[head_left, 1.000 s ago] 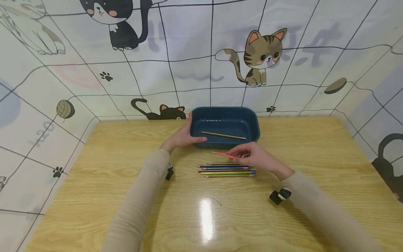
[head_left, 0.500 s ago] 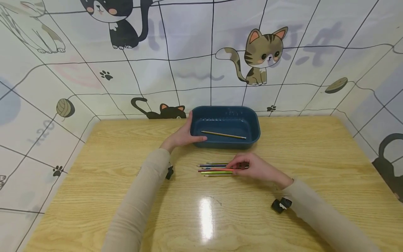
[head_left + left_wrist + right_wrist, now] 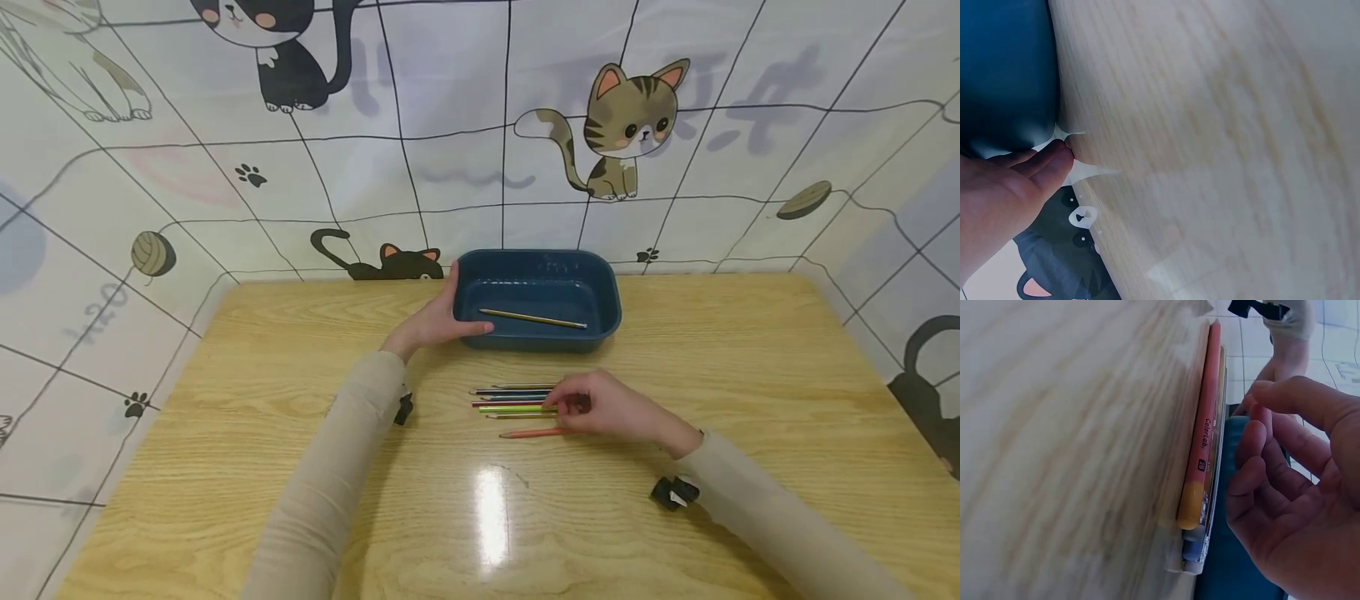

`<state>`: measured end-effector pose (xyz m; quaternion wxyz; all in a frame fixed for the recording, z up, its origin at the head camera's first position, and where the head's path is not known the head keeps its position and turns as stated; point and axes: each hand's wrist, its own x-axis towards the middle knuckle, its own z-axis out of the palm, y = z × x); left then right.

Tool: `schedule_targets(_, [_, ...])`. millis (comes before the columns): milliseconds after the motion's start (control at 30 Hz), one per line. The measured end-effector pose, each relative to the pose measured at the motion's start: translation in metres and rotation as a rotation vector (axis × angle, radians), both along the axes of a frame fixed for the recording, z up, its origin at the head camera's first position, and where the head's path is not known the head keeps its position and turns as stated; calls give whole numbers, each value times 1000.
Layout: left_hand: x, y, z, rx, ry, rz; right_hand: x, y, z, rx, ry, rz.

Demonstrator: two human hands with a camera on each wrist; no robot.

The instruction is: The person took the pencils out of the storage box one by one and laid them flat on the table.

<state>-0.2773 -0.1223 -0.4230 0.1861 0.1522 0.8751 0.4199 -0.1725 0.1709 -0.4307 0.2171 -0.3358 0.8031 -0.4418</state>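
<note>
A dark blue rectangular plastic box (image 3: pixel 540 343) stands against the back wall, with a gold-toned pencil (image 3: pixel 532 318) lying inside. My left hand (image 3: pixel 433 323) holds its front left corner, thumb over the front rim and fingers along the left side; the left wrist view shows the fingertips at the box (image 3: pixel 1007 75). In front of the box, several pencils (image 3: pixel 517 400) lie side by side. Nearest me, a coral pencil (image 3: pixel 528 433) with a yellow end lies slightly apart. Just above them hovers my right hand (image 3: pixel 611 406), fingers loosely curled around nothing in the right wrist view.
The light wooden table (image 3: pixel 300 350) spreads on both sides of the box. White cloth walls (image 3: pixel 465 183) with printed cats and grid lines rise behind and beside it. A shiny reflection lies on the table in front of the pencils.
My right hand has brought the coral pencil from near the box toward me, over the row, laid it on the near side and let go. The left hand stays on the box.
</note>
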Motion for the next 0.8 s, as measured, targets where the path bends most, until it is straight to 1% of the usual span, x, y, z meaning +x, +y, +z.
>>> schedule_targets(67, [0,-1,0,3,5,-1,2,0,0,24,16,12])
schedule_targets(233, [0,-1,1,8,13,-8,6,0,-1,53,18,19])
schedule_targets(300, [0,-1,1,5,12,-9,7,0,-2,73,39,23])
schedule_targets(567, [0,-1,1,13,9,-6,5,-6,-2,164,204,22])
schedule_targets(733, [-1,-1,0,12,10,-10,4,-11,1,238,271,-2])
schedule_targets(800, [0,-1,0,13,8,-10,4,-13,0,261,281,-17])
